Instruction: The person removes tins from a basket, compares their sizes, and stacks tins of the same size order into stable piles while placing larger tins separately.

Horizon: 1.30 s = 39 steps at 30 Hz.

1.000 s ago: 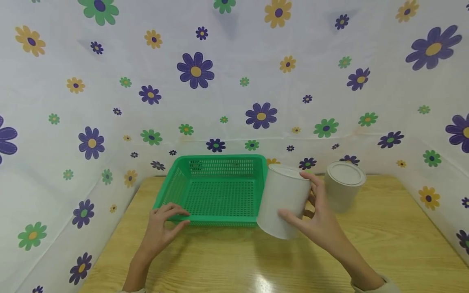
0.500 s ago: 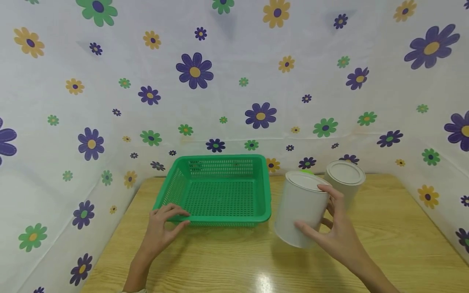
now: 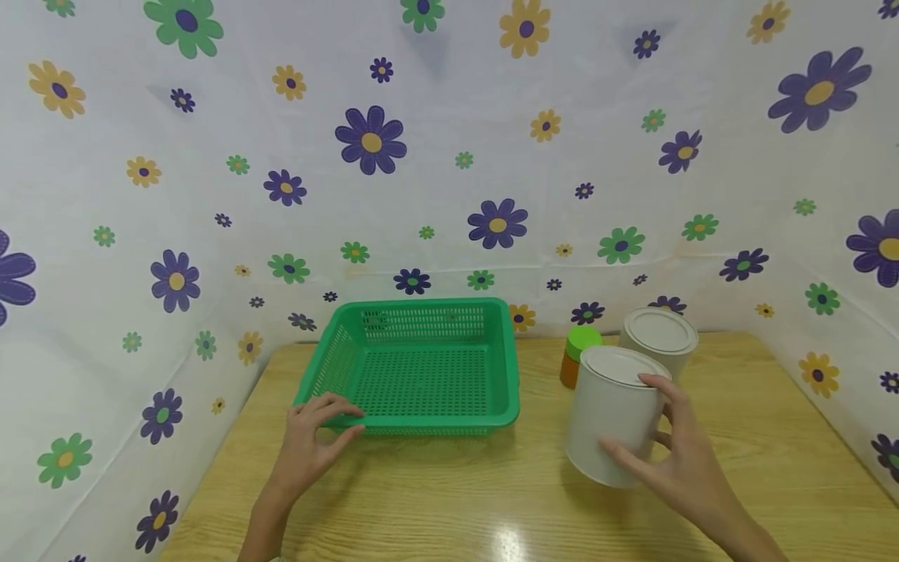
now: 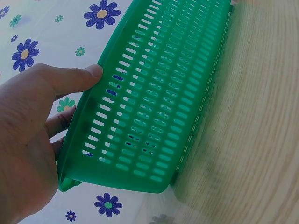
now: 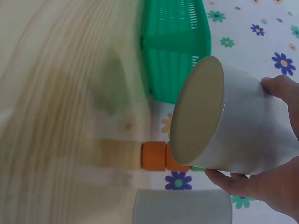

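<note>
My right hand [image 3: 684, 453] grips a grey-white can [image 3: 614, 421] by its side, fingers near the top rim and thumb on the near face. The can is lifted off the table and leans slightly. In the right wrist view its beige lower end shows; whether that end is hollow I cannot tell. Behind it stand a small orange jar [image 3: 570, 371] with a green lid, partly covered, and a second grey-white can [image 3: 660, 332]. My left hand [image 3: 309, 445] pinches the rim of a green plastic basket [image 4: 140, 102] at its near left corner, thumb outside and fingers inside.
The wooden table [image 3: 421, 499] carries everything. White cloth [image 3: 435, 156] printed with flowers hangs behind it and along both sides. The basket stands at the back, left of the jar, with its slotted floor visible.
My right hand has carried the can to the right and a little toward me, away from the basket. The orange jar has come into sight. My left hand stays put on the basket.
</note>
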Tool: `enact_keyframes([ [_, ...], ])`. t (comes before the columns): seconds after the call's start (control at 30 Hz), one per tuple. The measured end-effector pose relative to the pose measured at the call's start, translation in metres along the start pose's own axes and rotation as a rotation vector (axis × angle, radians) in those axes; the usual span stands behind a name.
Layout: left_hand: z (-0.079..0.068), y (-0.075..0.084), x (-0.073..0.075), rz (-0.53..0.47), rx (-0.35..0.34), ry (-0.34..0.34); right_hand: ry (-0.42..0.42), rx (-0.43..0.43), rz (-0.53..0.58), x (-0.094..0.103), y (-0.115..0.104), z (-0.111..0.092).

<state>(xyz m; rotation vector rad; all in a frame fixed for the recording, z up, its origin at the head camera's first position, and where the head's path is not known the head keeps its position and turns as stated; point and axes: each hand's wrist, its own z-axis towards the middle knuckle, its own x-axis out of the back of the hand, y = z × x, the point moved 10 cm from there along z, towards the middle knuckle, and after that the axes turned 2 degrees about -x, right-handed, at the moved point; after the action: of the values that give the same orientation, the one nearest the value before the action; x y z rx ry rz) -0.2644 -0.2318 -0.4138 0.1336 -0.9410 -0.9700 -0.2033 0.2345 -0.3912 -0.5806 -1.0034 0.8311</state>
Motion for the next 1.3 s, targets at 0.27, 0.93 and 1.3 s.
enact_keyframes([
  [0.27,0.001,-0.002,-0.001,0.01,0.003,-0.014,0.029,0.005,-0.033,0.013,0.021,-0.007],
  [0.93,-0.001,0.0,-0.001,0.006,0.0,-0.003,0.097,0.055,-0.129,0.035,0.057,-0.02],
  [1.3,0.0,0.001,-0.001,0.004,-0.017,-0.004,0.155,0.124,-0.142,0.049,0.06,-0.023],
])
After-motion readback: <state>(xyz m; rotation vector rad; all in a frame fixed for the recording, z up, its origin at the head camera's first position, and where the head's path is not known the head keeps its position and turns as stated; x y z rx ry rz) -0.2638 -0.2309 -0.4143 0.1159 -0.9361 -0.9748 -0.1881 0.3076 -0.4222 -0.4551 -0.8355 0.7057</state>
